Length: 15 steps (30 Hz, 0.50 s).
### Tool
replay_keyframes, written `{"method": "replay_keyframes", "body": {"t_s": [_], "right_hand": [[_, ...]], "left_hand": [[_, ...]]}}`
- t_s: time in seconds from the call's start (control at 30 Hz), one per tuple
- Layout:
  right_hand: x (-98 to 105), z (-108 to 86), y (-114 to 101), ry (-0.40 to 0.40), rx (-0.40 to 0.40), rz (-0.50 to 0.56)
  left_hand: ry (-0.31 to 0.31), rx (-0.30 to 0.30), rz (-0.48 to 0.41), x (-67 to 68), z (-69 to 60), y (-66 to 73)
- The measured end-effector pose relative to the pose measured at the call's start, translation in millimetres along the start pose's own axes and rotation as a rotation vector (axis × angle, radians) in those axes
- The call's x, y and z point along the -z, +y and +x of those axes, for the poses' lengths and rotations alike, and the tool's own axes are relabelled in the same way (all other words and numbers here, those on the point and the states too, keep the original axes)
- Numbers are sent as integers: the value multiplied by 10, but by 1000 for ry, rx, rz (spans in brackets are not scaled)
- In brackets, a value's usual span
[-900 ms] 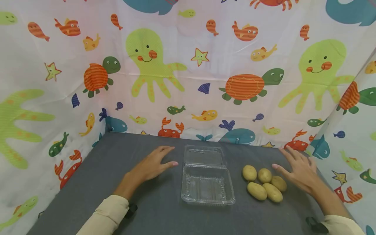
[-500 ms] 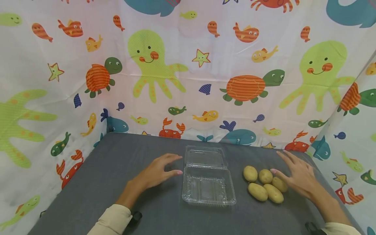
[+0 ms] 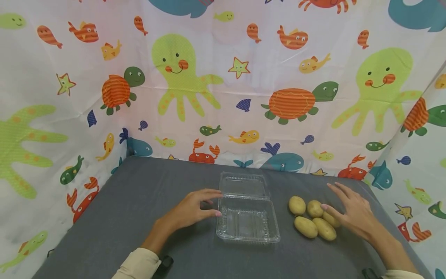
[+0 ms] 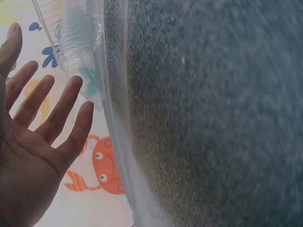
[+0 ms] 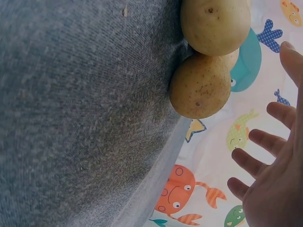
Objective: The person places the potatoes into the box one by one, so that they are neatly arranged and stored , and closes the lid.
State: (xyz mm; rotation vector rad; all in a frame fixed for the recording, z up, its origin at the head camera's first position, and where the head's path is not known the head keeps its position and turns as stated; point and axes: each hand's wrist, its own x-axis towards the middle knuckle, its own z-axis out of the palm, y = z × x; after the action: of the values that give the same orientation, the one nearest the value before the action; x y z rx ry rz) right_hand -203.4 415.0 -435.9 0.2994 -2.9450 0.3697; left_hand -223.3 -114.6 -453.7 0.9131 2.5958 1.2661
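A clear plastic clamshell container (image 3: 247,228) lies on the dark table with its lid (image 3: 244,185) folded back behind it. At its left side is my left hand (image 3: 191,209), thumb and fingers spread; in the head view the fingertips overlap the container's left rim. The left wrist view shows that palm (image 4: 33,156) with nothing in it. Several yellow potatoes (image 3: 306,227) are clustered to the right of the container. My right hand (image 3: 357,215) hovers at their right side with fingers extended, partly covering one potato. Seen from the right wrist, the hand (image 5: 279,179) is apart from the potatoes (image 5: 201,85).
Dark cloth covers the table (image 3: 139,186). Behind and along both sides hangs a white curtain (image 3: 223,116) printed with sea animals. A strip of bare table lies between the container and the potatoes.
My left hand has moved right and nearer to me, from apart from the container up to its left rim. My right hand has shifted slightly nearer to me over the potatoes' edge.
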Motion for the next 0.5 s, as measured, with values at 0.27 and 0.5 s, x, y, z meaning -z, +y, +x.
{"method": "replay_keyframes", "body": {"t_s": [0.27, 0.5], "right_hand": [[-39, -44, -11, -13, 11, 38], [-48, -91, -7, -8, 27, 123]], "left_hand": [[-52, 15, -27, -34, -4, -3], [-52, 14, -33, -62, -12, 1]]}}
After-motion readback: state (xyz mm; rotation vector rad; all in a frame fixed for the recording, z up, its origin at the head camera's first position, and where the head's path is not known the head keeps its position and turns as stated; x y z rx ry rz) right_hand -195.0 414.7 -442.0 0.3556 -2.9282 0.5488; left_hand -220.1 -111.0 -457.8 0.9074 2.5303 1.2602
